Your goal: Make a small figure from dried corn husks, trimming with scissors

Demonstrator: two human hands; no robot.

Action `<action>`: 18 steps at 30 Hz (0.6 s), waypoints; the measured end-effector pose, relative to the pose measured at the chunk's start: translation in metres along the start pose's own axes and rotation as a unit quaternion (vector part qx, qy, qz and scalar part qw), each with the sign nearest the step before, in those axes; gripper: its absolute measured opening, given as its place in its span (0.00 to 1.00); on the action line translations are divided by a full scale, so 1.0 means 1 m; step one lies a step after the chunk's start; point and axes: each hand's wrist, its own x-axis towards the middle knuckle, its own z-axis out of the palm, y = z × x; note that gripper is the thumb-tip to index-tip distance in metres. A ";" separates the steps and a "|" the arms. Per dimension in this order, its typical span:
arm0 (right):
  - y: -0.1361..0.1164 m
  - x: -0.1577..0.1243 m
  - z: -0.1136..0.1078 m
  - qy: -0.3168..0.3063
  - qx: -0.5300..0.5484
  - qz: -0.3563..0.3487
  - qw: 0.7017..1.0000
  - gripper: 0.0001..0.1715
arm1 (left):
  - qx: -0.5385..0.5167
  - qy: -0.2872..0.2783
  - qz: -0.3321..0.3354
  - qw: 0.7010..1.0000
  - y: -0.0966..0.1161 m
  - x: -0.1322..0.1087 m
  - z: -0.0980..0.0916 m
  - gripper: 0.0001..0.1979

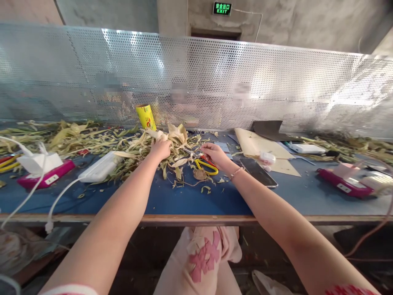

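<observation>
My left hand (161, 148) reaches into a heap of dried leaves (135, 143), its fingers closed around some pale, papery ones and partly hidden by them. To its right, my right hand (215, 152) has thumb and fingertips pinched together; whatever is between them is too small to make out. Just below that hand lie scissors (206, 169) with yellow and red handles, blades partly covered by plant scraps. A round brown dried piece (199, 175) sits against the handle.
A dark phone (258, 173) and brown paper (260, 143) lie at right. Magenta power strips (46, 174) with white plugs stand at both sides, cords trailing over the front edge. Behind the heap are a yellow roll (146, 116) and a perforated metal screen (208, 73).
</observation>
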 end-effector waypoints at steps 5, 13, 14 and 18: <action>0.001 0.002 0.000 0.001 -0.006 0.004 1.000 0.13 | -0.051 0.070 0.102 0.991 0.015 0.002 0.003 0.24; 0.005 0.004 -0.001 -0.004 -0.002 -0.005 1.000 0.12 | -0.029 -0.068 0.085 0.994 0.021 0.007 0.023 0.23; 0.005 0.004 -0.001 -0.006 -0.002 -0.006 1.000 0.12 | -0.029 -0.064 0.083 0.994 0.021 0.008 0.023 0.22; 0.004 0.003 -0.001 -0.006 -0.008 -0.008 1.000 0.12 | -0.042 -0.049 0.057 0.996 0.022 0.007 0.018 0.22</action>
